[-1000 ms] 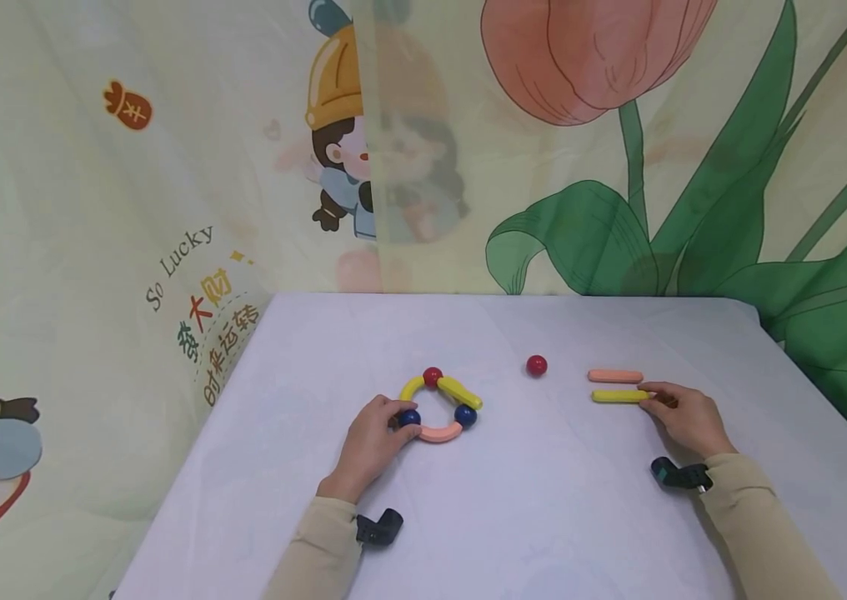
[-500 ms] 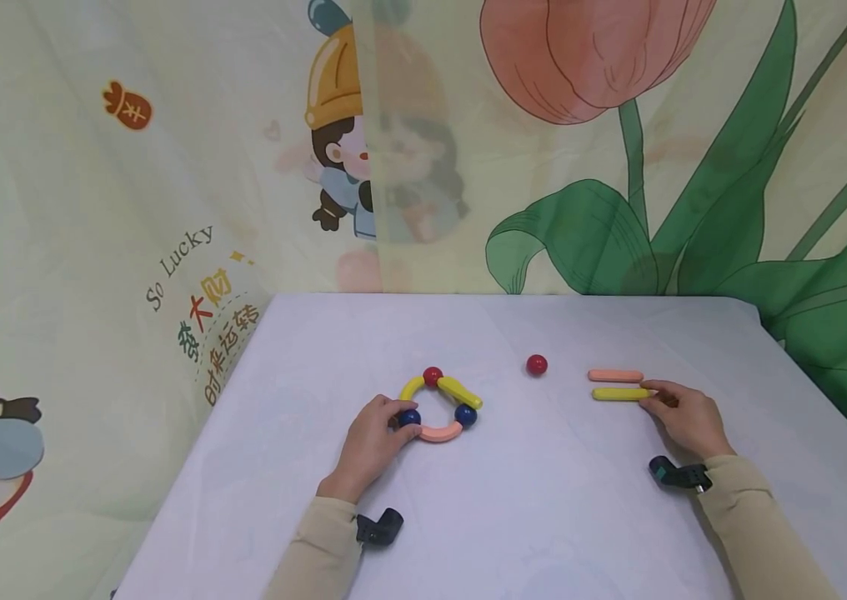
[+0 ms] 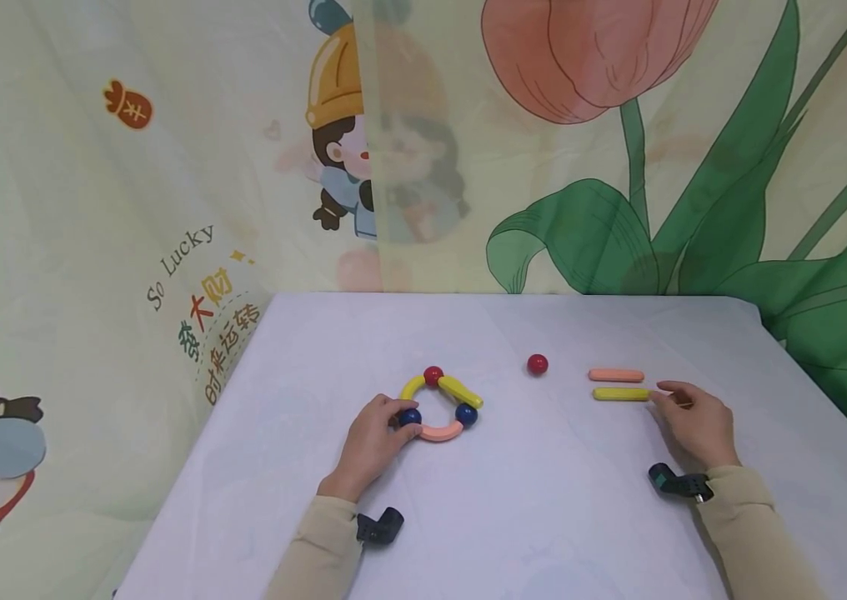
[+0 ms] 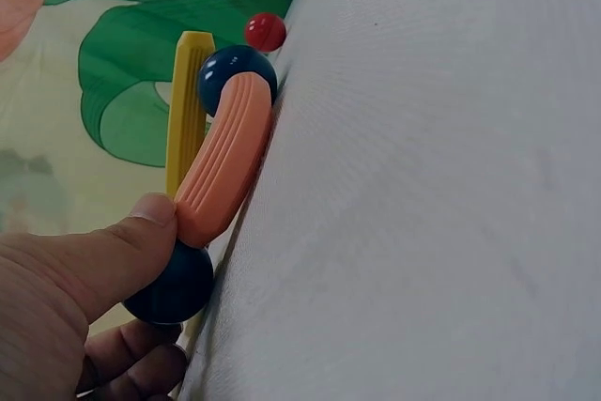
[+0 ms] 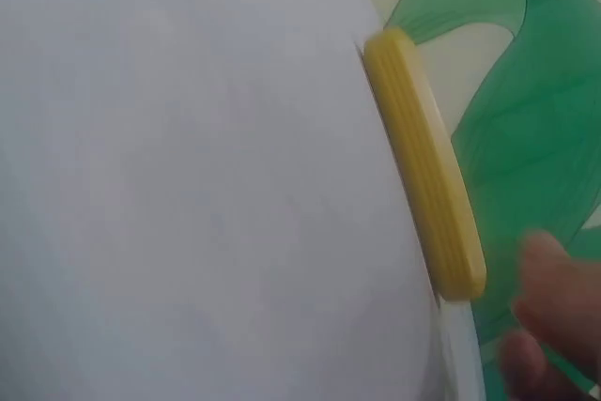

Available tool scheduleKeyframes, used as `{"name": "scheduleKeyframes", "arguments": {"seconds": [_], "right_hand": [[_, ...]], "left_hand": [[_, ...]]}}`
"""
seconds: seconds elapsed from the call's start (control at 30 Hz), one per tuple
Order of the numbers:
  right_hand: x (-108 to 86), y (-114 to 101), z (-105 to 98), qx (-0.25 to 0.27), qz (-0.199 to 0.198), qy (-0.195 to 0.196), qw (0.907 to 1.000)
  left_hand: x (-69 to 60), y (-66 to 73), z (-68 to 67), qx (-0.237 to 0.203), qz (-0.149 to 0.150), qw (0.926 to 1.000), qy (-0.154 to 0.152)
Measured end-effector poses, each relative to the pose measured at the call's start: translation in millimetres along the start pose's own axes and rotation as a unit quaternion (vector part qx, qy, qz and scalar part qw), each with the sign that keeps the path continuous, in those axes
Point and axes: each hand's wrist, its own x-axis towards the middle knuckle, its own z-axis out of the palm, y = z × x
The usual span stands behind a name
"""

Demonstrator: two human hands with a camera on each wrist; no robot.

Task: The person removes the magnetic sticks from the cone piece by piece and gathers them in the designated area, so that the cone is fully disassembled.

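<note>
From the near side of the lone red ball (image 3: pixel 538 364), your head camera looked forward and down, far enough back to frame most of the worktop (image 3: pixel 528 500). Left of that ball, your left wrist camera (image 3: pixel 381 527) looked closely past the curved pink stick (image 4: pixel 225 161) toward it; the head view shared both. Right of it, your right wrist camera (image 3: pixel 679 482) faced the loose yellow stick (image 5: pixel 427 166) closely, likewise shared.

A cream printed backdrop (image 3: pixel 206 150) fills the upper frame, with 1 large pink tulip (image 3: pixel 596 58) and green leaves (image 3: pixel 588 225) at upper right and "So Lucky" lettering (image 3: pixel 179 255) at left. Below, a white worktop (image 3: pixel 543 508) lies in soft, even light.
</note>
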Motion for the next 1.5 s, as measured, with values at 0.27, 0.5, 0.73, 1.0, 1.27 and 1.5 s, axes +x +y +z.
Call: {"name": "scheduleKeyframes", "arguments": {"seconds": [0.27,0.5,0.73,1.0,1.27,1.5], "right_hand": [[-26.1,-48,10,0.049,0.008,0.012,0.9987],[-45.6,-93,32,0.062,-0.096,-0.031,0.9929],[-59.5,-123,57,0.065,-0.115,-0.105,0.9857],[-71.9,-152,88,0.087,-0.141,-0.148,0.9749],[-71.9,-167,100,0.102,-0.161,-0.142,0.9713],[-73.0,-171,103,0.096,-0.169,-0.118,0.9737]], "left_hand": [[-0.1,-0.5,-0.4,-0.003,0.021,0.9998,-0.004],[-2.7,-1.9,-0.4,0.012,0.044,0.9986,-0.026],[-2.4,-0.6,-2.0,-0.012,0.056,0.9979,-0.032],[-1.7,1.5,-4.8,-0.039,0.075,0.9951,-0.051],[-1.3,0.7,-3.5,-0.045,0.079,0.9947,-0.048],[-0.4,0.1,-3.0,-0.035,0.067,0.9967,0.027]]}}
